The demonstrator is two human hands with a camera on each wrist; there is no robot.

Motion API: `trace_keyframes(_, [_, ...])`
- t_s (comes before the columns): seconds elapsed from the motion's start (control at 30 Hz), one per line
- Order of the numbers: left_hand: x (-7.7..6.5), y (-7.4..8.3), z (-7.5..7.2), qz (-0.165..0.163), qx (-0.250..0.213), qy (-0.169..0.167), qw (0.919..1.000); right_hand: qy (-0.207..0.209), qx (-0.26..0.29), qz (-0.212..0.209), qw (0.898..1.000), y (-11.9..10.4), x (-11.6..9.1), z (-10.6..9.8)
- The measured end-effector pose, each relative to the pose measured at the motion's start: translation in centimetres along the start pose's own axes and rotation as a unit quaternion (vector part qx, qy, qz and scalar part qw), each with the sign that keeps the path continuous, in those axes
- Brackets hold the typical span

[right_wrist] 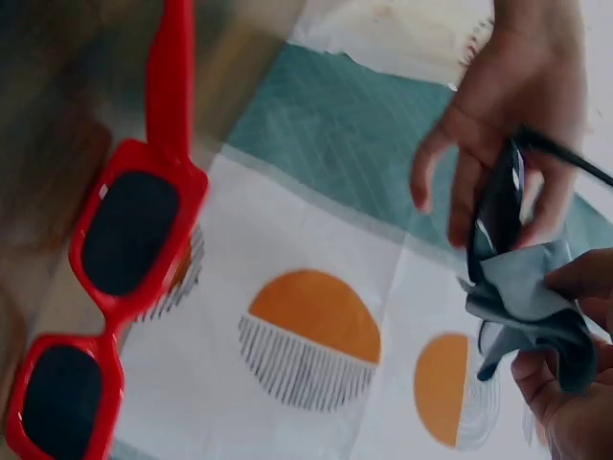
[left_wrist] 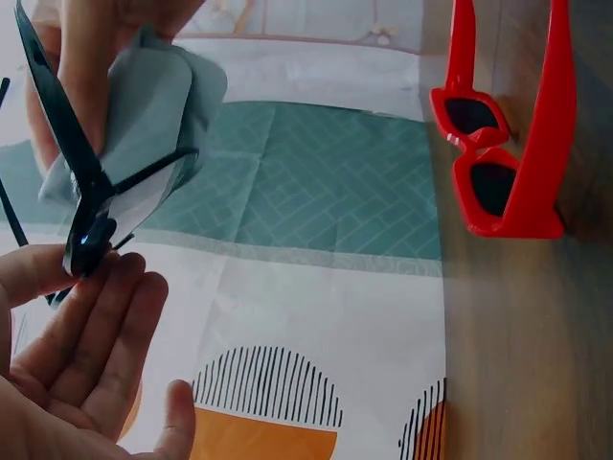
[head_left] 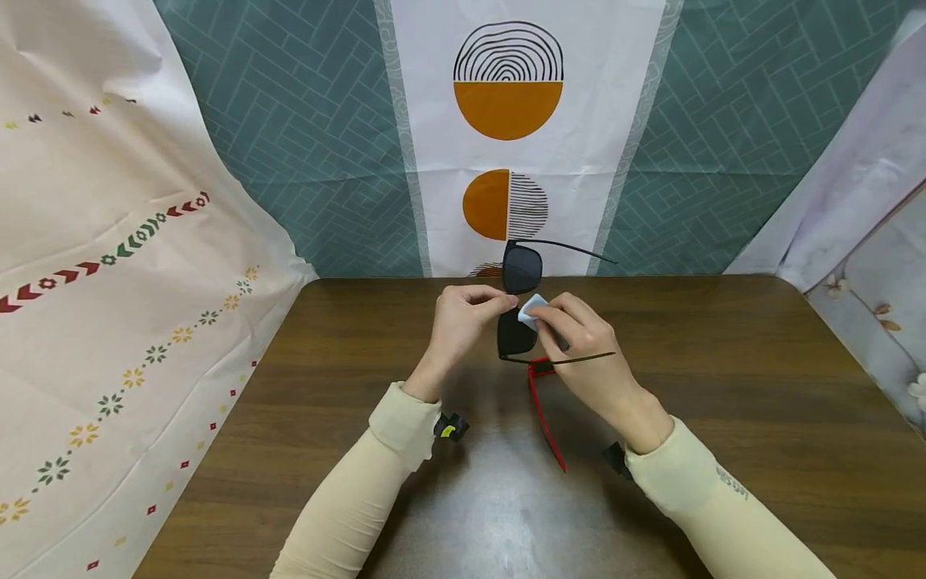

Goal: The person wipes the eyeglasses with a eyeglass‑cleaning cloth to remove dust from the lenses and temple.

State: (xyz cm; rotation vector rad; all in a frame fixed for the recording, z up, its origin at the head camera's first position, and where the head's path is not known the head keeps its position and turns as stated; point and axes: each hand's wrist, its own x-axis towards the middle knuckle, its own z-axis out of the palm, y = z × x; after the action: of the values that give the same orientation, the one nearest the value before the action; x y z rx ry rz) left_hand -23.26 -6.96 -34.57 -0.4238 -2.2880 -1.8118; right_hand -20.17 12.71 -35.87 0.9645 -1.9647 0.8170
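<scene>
Black sunglasses are held up above the table with both temples spread to the right. My left hand pinches their frame near the bridge between thumb and fingertips. A folded light grey-blue cloth is pinched in my right hand. In the right wrist view the cloth wraps over part of the frame and a lens. Below the hands, red sunglasses lie on the table, partly hidden by my right hand in the head view. Their dark lenses and red frame show fully in the wrist views.
The brown wooden table reaches back to a hanging patterned cloth in green and white with orange half circles. A cream embroidered fabric drapes along the left side, and a pale floral curtain hangs at the right.
</scene>
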Motion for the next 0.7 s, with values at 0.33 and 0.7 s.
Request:
trace_keyframes(0.33, [-0.3,0.2,0.6,0.026,0.038,0.039,0.9982,0.005,-0.016,0.011,1.0,-0.6,-0.2,2.7])
trace_keyframes(0.7, [-0.4,-0.2,-0.2,0.025,0.049,0.038,0.9978,-0.096,0.005,-0.049,0.994,-0.8,-0.2,2.7])
